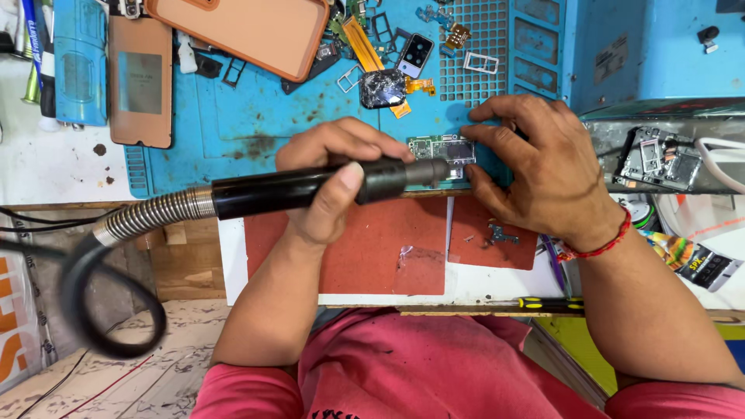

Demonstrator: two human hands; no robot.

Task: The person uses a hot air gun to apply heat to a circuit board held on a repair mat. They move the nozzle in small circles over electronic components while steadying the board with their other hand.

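Here we keep left hand (330,182) clamped on hot-air handpiece (310,188), nozzle square over circuit board (442,151) at frame centre; right hand (535,167) fingertips pin board edges, nothing enclosed.

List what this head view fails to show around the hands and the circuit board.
- Circuit board: right part hidden under the right hand.
- Hot-air handpiece: nozzle tip too small to tell whether it touches the board; the left hand covers its middle.
- Black hose: blurred.

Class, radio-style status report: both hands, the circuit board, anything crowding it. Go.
Left hand gripping black hot-air handpiece, nozzle at circuit board. Right hand pinning board on blue mat. Loose phone parts crowd behind.
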